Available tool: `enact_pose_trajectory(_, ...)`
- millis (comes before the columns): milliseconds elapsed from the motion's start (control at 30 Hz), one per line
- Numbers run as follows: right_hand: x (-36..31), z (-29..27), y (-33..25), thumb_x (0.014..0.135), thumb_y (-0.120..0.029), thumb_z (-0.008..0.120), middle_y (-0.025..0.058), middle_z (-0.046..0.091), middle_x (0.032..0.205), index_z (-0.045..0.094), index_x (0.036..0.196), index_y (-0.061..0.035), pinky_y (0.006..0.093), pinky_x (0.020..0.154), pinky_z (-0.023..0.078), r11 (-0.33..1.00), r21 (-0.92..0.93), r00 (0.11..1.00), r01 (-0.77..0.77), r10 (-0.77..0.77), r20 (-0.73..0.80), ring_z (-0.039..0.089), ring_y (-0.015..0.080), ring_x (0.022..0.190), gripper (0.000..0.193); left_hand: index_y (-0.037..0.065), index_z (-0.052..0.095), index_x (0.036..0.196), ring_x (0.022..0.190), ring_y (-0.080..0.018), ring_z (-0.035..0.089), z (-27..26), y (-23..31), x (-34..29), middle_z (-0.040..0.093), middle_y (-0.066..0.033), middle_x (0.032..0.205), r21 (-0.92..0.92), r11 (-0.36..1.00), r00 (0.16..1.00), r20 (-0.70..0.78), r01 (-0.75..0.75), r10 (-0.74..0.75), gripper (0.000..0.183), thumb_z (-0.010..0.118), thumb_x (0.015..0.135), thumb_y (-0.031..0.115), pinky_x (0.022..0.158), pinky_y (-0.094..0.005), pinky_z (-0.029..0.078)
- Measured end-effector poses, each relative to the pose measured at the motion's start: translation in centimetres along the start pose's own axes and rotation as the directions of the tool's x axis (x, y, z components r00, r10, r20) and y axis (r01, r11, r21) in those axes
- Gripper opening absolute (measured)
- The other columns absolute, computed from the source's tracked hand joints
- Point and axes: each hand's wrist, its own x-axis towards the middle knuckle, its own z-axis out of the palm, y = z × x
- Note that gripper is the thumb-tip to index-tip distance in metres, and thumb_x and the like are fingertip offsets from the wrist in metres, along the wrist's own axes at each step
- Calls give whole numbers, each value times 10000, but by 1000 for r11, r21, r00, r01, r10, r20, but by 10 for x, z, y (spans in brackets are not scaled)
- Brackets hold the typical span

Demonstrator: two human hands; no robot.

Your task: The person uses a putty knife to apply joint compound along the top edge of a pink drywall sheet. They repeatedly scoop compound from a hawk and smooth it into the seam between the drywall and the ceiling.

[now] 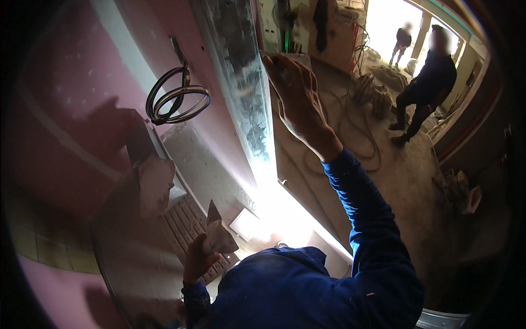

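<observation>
My left hand [200, 260], low in the view, is closed around a plaster-caked tool [219, 237] with a dark pointed tip. My right hand [301, 107] is raised at the edge of a tall shiny grey metal-faced strip [244, 93] on the wall end. Its fingers are stretched and lie along that edge, with the fingertips partly turned from view. I cannot make out anything held there. Both forearms are in blue sleeves.
Looped cables [178, 101] stick out of the pink wall [71, 109]. Below lie a plaster-smeared board [156, 183] and a slotted plank [186, 222]. Bright light glares off the wall foot. Hoses [375, 151] and sacks [372, 93] lie on the floor; two people [433, 77] stand near the bright opening.
</observation>
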Motion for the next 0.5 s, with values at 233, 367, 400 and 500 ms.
enact_pose_trajectory(233, -23, 8, -4, 923, -79, 644, 132, 458, 1441, 405, 1542, -186, 537, 1094, 347, 997, -67, 998, -28, 32, 62, 470, 315, 1319, 672, 14, 451, 1428, 1091, -460, 616, 6, -16, -11, 604, -268, 1215, 268, 956, 991, -13, -123, 131, 930, 908, 707, 381, 906, -507, 524)
enact_pose_trajectory(367, -50, 16, -9, 930, -110, 639, 117, 436, 1472, 407, 1545, -208, 575, 1129, 305, 992, -85, 983, -93, 105, 148, 445, 311, 1361, 665, 18, 452, 1444, 1206, -454, 557, 4, -3, -6, 573, -259, 1307, 157, 987, 998, 38, 34, -40, 928, 906, 698, 330, 1026, -509, 460)
enact_pose_trajectory(400, -57, 18, -9, 926, -115, 643, 112, 435, 1475, 407, 1545, -214, 579, 1136, 297, 991, -84, 980, -105, 118, 163, 441, 309, 1368, 670, 14, 464, 1433, 1190, -449, 572, 3, 2, -5, 588, -254, 1289, 138, 988, 996, 51, 67, -75, 918, 907, 690, 322, 1012, -505, 471)
enact_pose_trajectory(500, -76, 27, -11, 897, -99, 680, 159, 408, 1503, 357, 1586, -207, 557, 1161, 266, 988, -112, 970, -108, 129, 204, 440, 316, 1385, 769, -10, 518, 1360, 1110, -417, 635, 0, 14, 2, 642, -249, 1188, 81, 989, 990, 66, 122, -128, 846, 903, 664, 279, 945, -475, 514)
